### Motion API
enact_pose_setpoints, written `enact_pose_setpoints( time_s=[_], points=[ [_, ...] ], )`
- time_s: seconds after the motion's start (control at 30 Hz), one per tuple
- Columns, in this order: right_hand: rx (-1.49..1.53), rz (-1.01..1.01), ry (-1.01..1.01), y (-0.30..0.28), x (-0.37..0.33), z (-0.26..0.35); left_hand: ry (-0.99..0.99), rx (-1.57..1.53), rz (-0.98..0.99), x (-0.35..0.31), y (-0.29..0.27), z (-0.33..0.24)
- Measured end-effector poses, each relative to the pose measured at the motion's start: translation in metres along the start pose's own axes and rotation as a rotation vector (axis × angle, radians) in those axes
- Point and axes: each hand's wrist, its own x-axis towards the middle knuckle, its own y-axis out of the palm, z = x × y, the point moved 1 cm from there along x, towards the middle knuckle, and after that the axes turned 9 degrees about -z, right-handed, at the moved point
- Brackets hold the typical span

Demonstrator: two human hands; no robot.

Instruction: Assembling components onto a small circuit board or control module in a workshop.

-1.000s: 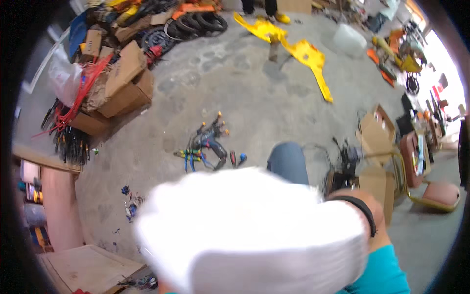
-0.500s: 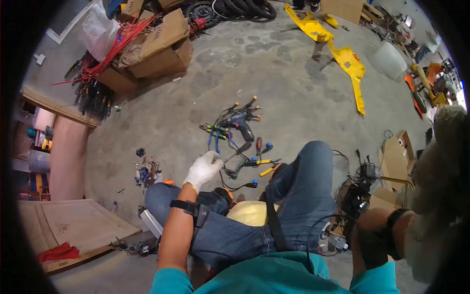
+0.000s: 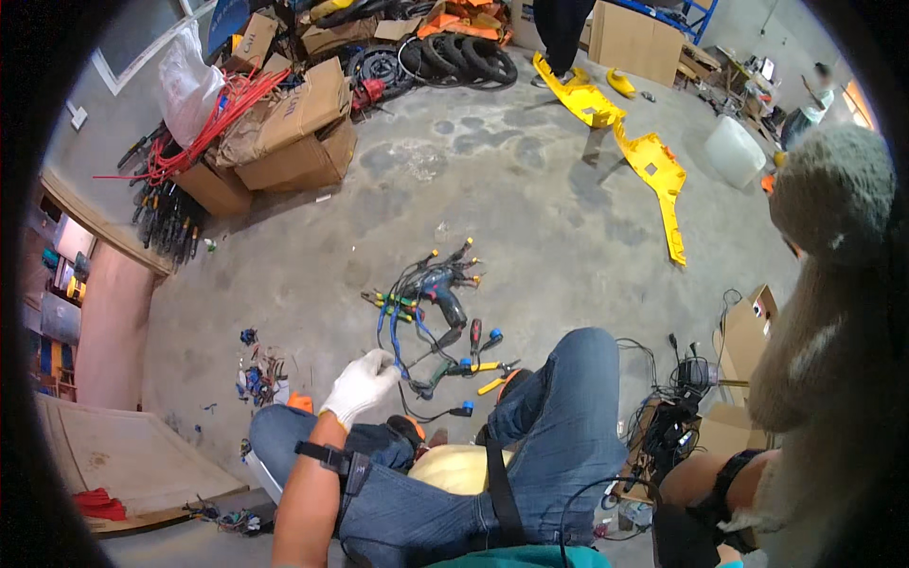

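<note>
My left hand (image 3: 362, 386), in a white knit glove, is low over the floor with its fingers curled together. Whatever they may pinch is too small to make out. Beside the fingertips runs a blue-ended cable (image 3: 401, 367) from a bundle of dark cables with yellow tips (image 3: 464, 248). A dark cordless drill (image 3: 443, 295) lies among them, with green-handled pliers (image 3: 390, 305) to its left. Closer to my knee are a screwdriver (image 3: 475, 331) and yellow-handled pliers (image 3: 492, 382). My right hand (image 3: 833, 199), also gloved, is raised close at the right edge, blurred, its fingers indistinct.
Left of my knee are small wire scraps (image 3: 258, 379). Black cables and adapters (image 3: 677, 407) lie to my right by an open carton (image 3: 743, 331). Farther off are a yellow plastic panel (image 3: 653, 161), cardboard boxes (image 3: 294, 142), tyres (image 3: 464, 62) and a standing person (image 3: 559, 33).
The view has tipped upward, so the floor items sit lower and more of the far side shows. My right hand appears more fully; my left stays by the cables.
</note>
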Motion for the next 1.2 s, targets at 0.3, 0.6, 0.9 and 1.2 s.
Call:
enact_pose_setpoints(
  time_s=[0.3, 0.6, 0.9, 1.2],
  points=[
    [0.030, 0.000, -0.031, -0.020, -0.021, -0.018, 0.166, 0.003, -0.108, 0.002, -0.008, 0.012],
    [0.071, -0.041, -0.004, -0.050, -0.056, -0.063, 0.100, -0.033, -0.075, 0.008, -0.002, -0.002],
    [0.013, -0.030, -0.022, -0.073, -0.048, -0.073, 0.041, -0.046, -0.063, 0.002, -0.010, -0.010],
    [-0.018, -0.183, -0.042, -0.042, -0.038, -0.070, 0.084, 0.027, -0.091, 0.004, -0.006, 0.006]
  ],
)
